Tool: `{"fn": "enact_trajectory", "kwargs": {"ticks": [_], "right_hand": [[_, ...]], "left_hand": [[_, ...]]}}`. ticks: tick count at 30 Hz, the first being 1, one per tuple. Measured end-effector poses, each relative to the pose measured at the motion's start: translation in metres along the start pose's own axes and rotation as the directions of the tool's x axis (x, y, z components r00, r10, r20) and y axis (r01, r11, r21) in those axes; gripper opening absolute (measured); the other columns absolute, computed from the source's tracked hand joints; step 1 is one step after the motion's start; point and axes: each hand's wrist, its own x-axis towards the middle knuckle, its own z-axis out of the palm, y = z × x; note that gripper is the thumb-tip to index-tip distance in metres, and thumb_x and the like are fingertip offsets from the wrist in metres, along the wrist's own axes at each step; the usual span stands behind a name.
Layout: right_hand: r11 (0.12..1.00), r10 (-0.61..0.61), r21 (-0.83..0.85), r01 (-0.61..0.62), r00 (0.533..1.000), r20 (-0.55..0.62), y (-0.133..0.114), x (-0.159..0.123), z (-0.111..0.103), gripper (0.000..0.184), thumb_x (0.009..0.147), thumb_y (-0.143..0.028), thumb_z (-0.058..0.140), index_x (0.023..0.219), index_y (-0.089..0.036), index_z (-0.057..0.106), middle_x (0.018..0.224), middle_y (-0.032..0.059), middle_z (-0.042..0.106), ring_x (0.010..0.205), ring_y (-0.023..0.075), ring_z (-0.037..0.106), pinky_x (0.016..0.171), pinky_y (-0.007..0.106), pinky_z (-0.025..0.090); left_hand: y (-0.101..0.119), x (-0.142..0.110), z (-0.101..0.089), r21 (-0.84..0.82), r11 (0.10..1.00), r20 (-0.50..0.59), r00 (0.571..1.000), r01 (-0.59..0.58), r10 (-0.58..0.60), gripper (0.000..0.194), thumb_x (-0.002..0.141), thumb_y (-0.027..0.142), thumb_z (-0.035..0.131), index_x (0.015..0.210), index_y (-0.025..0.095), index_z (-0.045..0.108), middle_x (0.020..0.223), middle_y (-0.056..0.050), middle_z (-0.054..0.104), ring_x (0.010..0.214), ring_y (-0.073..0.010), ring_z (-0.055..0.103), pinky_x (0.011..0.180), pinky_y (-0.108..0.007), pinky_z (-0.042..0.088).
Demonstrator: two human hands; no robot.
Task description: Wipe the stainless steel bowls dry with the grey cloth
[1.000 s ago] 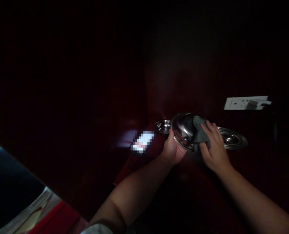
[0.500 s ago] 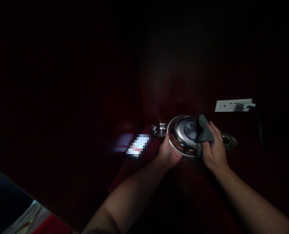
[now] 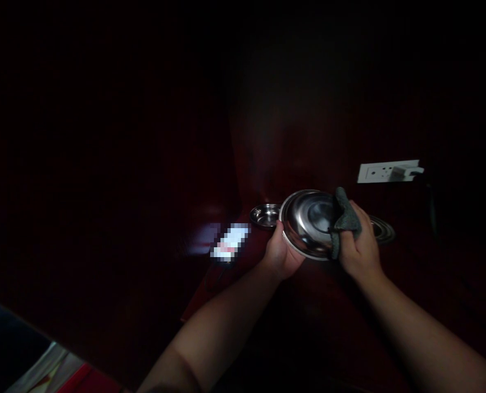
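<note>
A shiny steel bowl (image 3: pixel 308 224) is held up in front of me, tilted so its rounded underside faces the camera. My left hand (image 3: pixel 284 254) grips its lower left rim, thumb on the near side. At the right edge of the bowl, my right hand (image 3: pixel 360 245) is closed round a grey-green cloth (image 3: pixel 345 215) that presses against the metal. Behind the bowl to the left sits a small steel dish (image 3: pixel 263 214). Another round steel plate or lid (image 3: pixel 384 229) lies behind my right hand, partly hidden by it.
A lit phone, its screen blurred out (image 3: pixel 230 242), lies left of my left hand on the dark red surface. On the wall at right is a white socket panel (image 3: pixel 374 172) with a plug and cable. Pale and red material (image 3: pixel 54 365) shows at bottom left. Everything else is very dark.
The view has shifted slightly, so everything sits a little higher and further left. Both hands keep their hold on the bowl and cloth, with hardly any movement between them.
</note>
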Motion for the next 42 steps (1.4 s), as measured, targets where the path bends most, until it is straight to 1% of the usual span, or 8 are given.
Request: {"fn": "enact_trajectory", "kwargs": {"ticks": [7,10,15,21,25,35,38,42], "right_hand": [[0.996,0.064,0.058,-0.072,0.989,0.133,0.007,-0.003,0.006,0.049,0.091,-0.035,0.036,0.136,-0.017,0.037,0.132,0.0129,0.048,0.126,0.0279,0.041,0.105,0.053,0.031],[0.994,0.073,0.073,-0.086,0.984,0.161,0.009,-0.004,0.007,0.048,0.091,-0.036,0.035,0.135,-0.017,0.038,0.133,0.0130,0.047,0.126,0.0280,0.041,0.104,0.053,0.031],[0.993,0.083,0.070,-0.096,0.983,0.165,0.010,-0.005,0.007,0.048,0.091,-0.035,0.034,0.135,-0.017,0.036,0.135,0.0137,0.045,0.127,0.0271,0.040,0.105,0.052,0.030],[0.995,0.085,0.038,-0.090,0.990,0.116,0.008,-0.005,0.008,0.052,0.090,-0.034,0.038,0.138,-0.017,0.032,0.138,0.0132,0.041,0.129,0.0260,0.036,0.108,0.050,0.027],[0.996,0.078,0.034,-0.081,0.993,0.084,0.008,-0.005,0.009,0.053,0.089,-0.034,0.038,0.139,-0.016,0.031,0.139,0.0137,0.041,0.129,0.0258,0.037,0.108,0.050,0.028],[0.986,0.138,0.088,-0.143,0.988,0.061,0.005,-0.003,0.008,0.050,0.090,-0.035,0.038,0.138,-0.020,0.033,0.137,0.0111,0.044,0.126,0.0250,0.041,0.106,0.050,0.031],[0.987,0.136,0.075,-0.139,0.990,0.036,0.006,-0.003,0.007,0.051,0.089,-0.036,0.040,0.138,-0.021,0.034,0.137,0.0112,0.044,0.126,0.0260,0.041,0.105,0.052,0.031],[0.989,0.132,0.064,-0.131,0.991,-0.001,0.007,-0.004,0.006,0.050,0.088,-0.034,0.042,0.137,-0.022,0.035,0.136,0.0105,0.045,0.124,0.0259,0.042,0.104,0.051,0.032]], "left_hand": [[0.003,0.004,0.001,-0.034,0.994,-0.170,0.981,-0.102,0.095,0.050,0.091,0.049,0.032,0.110,0.013,0.061,0.123,-0.011,0.060,0.122,-0.0257,0.049,0.103,-0.039,0.037],[0.006,0.005,0.001,-0.039,0.991,-0.190,0.975,-0.126,0.116,0.049,0.091,0.048,0.031,0.109,0.014,0.061,0.121,-0.011,0.062,0.120,-0.0249,0.051,0.102,-0.038,0.038],[0.006,0.005,-0.003,-0.047,0.990,-0.140,0.982,-0.134,0.127,0.048,0.092,0.046,0.032,0.113,0.015,0.060,0.121,-0.010,0.062,0.116,-0.0245,0.054,0.101,-0.040,0.039],[0.001,0.006,-0.007,-0.038,0.998,-0.084,0.995,-0.055,0.051,0.051,0.090,0.051,0.033,0.115,0.015,0.059,0.117,-0.011,0.064,0.113,-0.0267,0.056,0.101,-0.042,0.040],[0.001,0.005,-0.007,-0.006,0.999,-0.062,0.997,-0.046,0.045,0.053,0.090,0.050,0.031,0.117,0.014,0.058,0.120,-0.012,0.062,0.115,-0.0280,0.055,0.101,-0.044,0.039],[0.003,-0.003,0.001,0.016,1.000,-0.002,1.000,0.011,-0.011,0.053,0.089,0.052,0.034,0.124,0.017,0.053,0.130,-0.012,0.055,0.121,-0.0280,0.050,0.102,-0.044,0.037],[0.005,-0.004,0.001,0.015,0.996,0.046,0.995,0.083,-0.084,0.058,0.089,0.055,0.031,0.127,0.016,0.049,0.133,-0.014,0.052,0.123,-0.0298,0.047,0.102,-0.047,0.035],[0.007,-0.006,-0.001,0.049,0.979,0.078,0.976,0.199,-0.202,0.066,0.086,0.062,0.026,0.133,0.019,0.043,0.136,-0.018,0.047,0.122,-0.0355,0.047,0.097,-0.058,0.033]]}}
